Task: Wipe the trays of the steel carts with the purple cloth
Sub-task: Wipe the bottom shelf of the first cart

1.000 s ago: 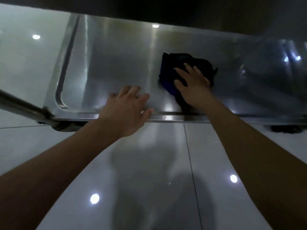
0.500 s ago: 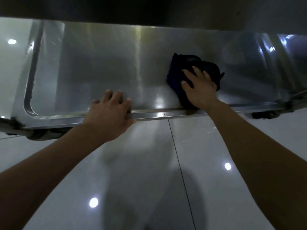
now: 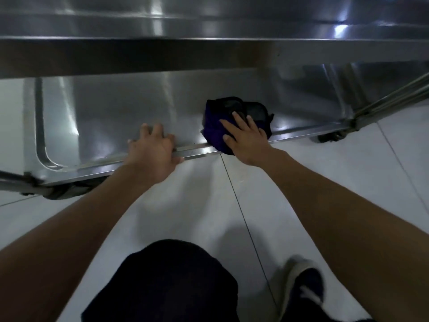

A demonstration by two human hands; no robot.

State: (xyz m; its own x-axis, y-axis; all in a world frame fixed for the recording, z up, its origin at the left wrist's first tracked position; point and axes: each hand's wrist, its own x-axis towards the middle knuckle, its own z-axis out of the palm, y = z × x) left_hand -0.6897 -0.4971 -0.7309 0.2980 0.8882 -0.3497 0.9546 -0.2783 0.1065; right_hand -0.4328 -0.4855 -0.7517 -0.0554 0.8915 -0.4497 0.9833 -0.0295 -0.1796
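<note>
The steel cart's bottom tray (image 3: 120, 117) lies low over the floor, its front rim running from lower left to upper right. A bunched dark purple cloth (image 3: 214, 123) rests on the tray at the front rim, partly hanging over it. My right hand (image 3: 246, 140) lies flat on the cloth and presses it down. My left hand (image 3: 153, 152) grips the tray's front rim to the left of the cloth, fingers curled over the edge. The upper tray (image 3: 209, 22) overhangs and hides the rear of the bottom tray.
Slanted steel posts (image 3: 392, 101) rise at the cart's right corner, with a dark caster (image 3: 329, 137) below. Another caster (image 3: 67, 188) sits under the left corner. My dark-clothed knee (image 3: 167, 282) and shoe (image 3: 304, 289) are on the glossy white tiled floor.
The view has pulled back and up, so the upper tray, my knee and shoe now show. My right hand has drawn the cloth to the front rim. My left hand now grips the rim.
</note>
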